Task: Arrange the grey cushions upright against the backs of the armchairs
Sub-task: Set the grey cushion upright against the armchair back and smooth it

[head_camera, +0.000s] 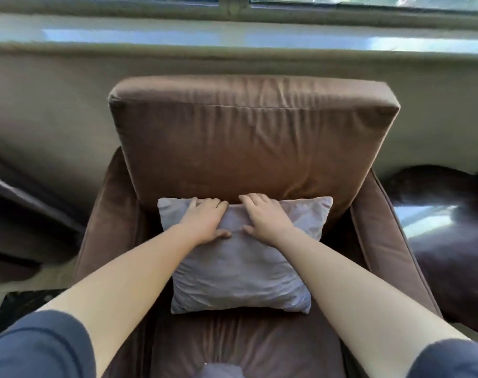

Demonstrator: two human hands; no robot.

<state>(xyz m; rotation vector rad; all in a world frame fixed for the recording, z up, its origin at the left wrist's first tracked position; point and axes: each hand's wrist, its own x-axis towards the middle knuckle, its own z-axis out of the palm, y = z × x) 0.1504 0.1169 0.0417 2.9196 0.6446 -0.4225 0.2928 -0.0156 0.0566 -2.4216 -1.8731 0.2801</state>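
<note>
One creased grey cushion (pixel 240 268) against armchair back (pixel 251 137)

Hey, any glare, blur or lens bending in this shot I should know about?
Head view: daylight glares off the window sill and the glossy surface at right; the wide lens bows the sill; corners blur; the grey cushion is sharp.

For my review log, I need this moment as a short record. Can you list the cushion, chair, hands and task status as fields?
cushion: grey cushion, bottom edge on the seat, top leaning against the backrest
chair: brown armchair
hands: left hand and right hand side by side, gripping the cushion's top edge
behind: window sill
status: cushion propped up, not yet released
</note>
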